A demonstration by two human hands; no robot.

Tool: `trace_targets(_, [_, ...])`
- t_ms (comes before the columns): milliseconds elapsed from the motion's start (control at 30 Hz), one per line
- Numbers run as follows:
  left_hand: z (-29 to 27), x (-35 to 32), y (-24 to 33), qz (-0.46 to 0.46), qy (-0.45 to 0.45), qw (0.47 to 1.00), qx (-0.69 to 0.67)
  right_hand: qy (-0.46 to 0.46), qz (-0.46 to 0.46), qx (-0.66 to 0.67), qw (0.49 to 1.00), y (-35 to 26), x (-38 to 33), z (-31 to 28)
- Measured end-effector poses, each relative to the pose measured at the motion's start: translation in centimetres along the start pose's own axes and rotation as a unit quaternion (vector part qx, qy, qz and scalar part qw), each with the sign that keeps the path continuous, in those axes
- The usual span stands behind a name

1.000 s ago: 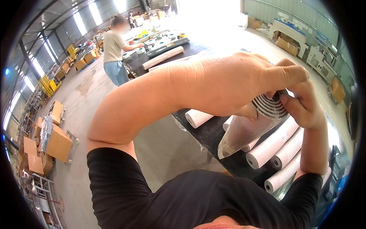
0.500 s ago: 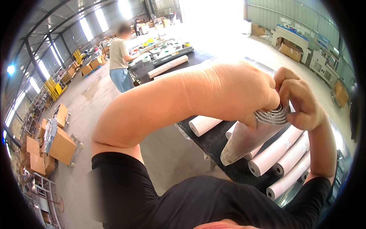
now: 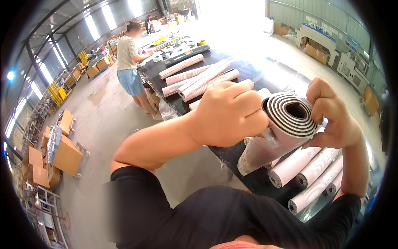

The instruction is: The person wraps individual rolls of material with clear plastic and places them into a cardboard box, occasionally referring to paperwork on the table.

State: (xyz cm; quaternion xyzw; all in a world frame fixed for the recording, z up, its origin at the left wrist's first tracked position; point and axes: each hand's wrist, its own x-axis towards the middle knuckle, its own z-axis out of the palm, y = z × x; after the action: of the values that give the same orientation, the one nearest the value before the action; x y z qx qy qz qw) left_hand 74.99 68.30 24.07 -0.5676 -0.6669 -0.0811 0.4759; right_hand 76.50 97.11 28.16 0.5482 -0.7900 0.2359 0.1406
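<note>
Warehouse floor point(image 3: 103, 124), long black table point(image 3: 248, 74) with pale rolls point(image 3: 199, 81); a person point(image 3: 128, 62) stands at its far end. Left hand point(image 3: 230, 114) and right hand point(image 3: 331, 118) both clamp one roll point(image 3: 286, 124) held up over the table, striped end facing camera.

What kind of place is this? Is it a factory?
Probably yes, a factory or workshop hall. A long dark table holds many rolled mats, cardboard boxes stand on the concrete floor, and machines line the far wall under a high metal roof.
</note>
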Motion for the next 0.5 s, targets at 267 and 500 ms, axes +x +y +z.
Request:
trace_targets(267, [3.4,-6.6,-6.0,0.022,-0.063,0.998,-0.003,0.044,-0.047,0.085,0.994,0.2,0.3,-0.1])
trace_targets(500, [13.4,-13.1,-7.4,-0.06,-0.216,0.974,-0.027,0.223,0.048,0.139,0.964,1.2,0.0,3.9])
